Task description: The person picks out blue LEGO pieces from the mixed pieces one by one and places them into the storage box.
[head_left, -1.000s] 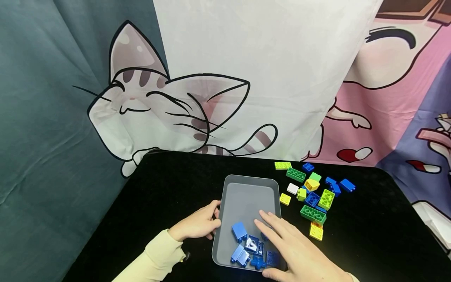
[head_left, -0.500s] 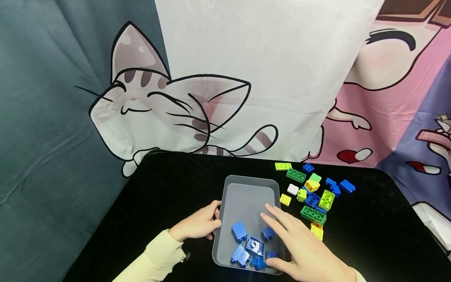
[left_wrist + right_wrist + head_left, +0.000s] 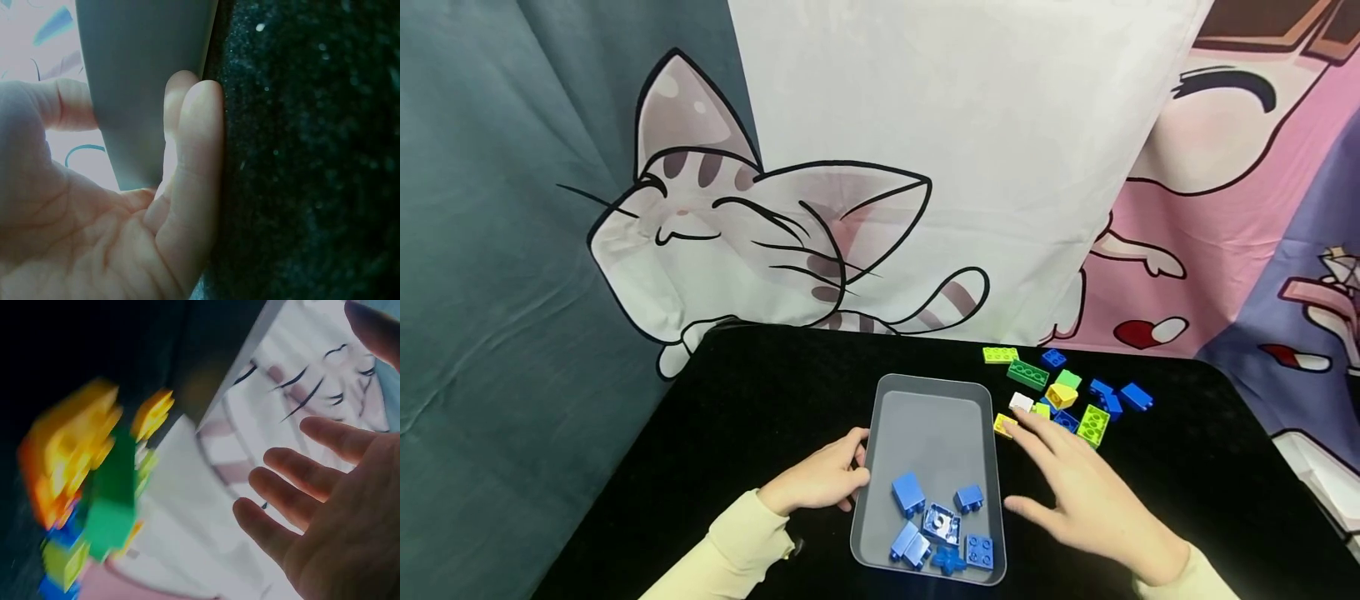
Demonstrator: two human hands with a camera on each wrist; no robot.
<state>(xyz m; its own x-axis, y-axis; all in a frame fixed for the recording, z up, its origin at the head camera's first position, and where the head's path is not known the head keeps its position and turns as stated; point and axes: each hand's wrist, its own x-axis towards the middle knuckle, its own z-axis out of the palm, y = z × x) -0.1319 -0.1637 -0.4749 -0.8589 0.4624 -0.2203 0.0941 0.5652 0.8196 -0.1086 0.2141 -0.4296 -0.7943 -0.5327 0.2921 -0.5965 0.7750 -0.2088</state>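
Pieces (image 3: 908, 490), all blue, lie in the near end of the tray (image 3: 929, 433). The left hand (image 3: 822, 477) pinches its left side; the right hand (image 3: 1088, 493), spread and holding nothing, hovers off its right rim. Work looks partway: its far half offers room; loose bricks (image 3: 1062, 396), some blue, lie to its right on the bench (image 3: 775, 375).

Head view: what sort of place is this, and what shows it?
Probably an indoor tabletop play area: a printed cat backdrop hangs behind a black table holding toy bricks.
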